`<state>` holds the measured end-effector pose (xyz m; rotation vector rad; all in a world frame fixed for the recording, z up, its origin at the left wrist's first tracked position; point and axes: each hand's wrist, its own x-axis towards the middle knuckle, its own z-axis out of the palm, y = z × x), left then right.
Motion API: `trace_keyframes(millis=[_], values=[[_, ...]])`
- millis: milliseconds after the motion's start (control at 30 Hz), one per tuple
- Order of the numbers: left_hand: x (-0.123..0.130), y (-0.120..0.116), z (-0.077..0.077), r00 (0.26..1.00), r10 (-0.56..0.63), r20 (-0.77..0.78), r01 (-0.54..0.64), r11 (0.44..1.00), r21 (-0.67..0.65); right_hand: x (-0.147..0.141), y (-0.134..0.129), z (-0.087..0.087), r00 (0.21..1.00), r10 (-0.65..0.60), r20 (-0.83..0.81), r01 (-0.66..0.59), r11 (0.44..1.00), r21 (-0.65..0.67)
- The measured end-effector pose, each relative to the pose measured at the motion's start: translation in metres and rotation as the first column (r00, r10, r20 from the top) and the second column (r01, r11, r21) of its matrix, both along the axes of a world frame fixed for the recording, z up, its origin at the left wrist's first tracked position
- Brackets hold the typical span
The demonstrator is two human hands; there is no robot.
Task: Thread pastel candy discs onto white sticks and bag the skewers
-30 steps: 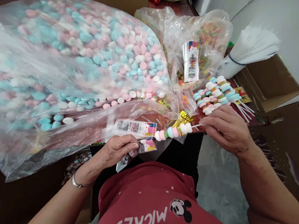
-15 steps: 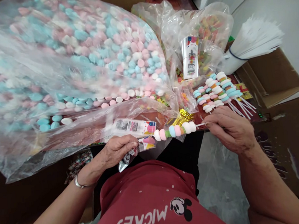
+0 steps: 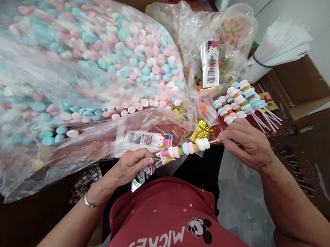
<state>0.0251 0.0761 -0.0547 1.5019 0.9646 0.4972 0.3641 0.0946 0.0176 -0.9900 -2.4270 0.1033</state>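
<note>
My right hand (image 3: 245, 144) pinches the white stick of a marshmallow skewer (image 3: 188, 148), strung with white, pink, blue, green and orange pieces. Closed on a small printed plastic bag (image 3: 163, 156), my left hand (image 3: 135, 164) keeps it below the table edge. The skewer's left tip is at the bag's mouth, and the first piece seems partly within it. Behind the bag lies a stack of printed bags (image 3: 150, 139). Gold twist ties (image 3: 202, 130) sit just beyond the skewer. Finished skewers (image 3: 237, 100) are piled past my right hand.
A huge clear bag of marshmallows (image 3: 106, 63) covers the table's left side. Behind are a bag of gummy candies (image 3: 231, 27) and a banded bundle of printed bags (image 3: 210, 64). At the right stand a container of white sticks (image 3: 279, 46) and cardboard boxes (image 3: 305, 86).
The skewer and my right hand have shifted left, toward the bag. The skewer's left end now overlaps the bag's mouth. My left hand has barely moved.
</note>
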Motion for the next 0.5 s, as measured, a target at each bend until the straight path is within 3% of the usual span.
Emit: trace_keyframes(millis=[233, 500], values=[[0.0, 0.005, 0.001, 0.99, -0.101, -0.102, 0.113, 0.987, 0.111, -0.001, 0.003, 0.001, 0.995, 0.07, 0.068, -0.066, 0.996, -0.051], [-0.001, 0.005, 0.005, 0.992, -0.123, -0.028, 0.124, 0.992, 0.015, -0.01, -0.002, -0.011, 1.0, 0.009, 0.006, -0.007, 0.983, -0.184]])
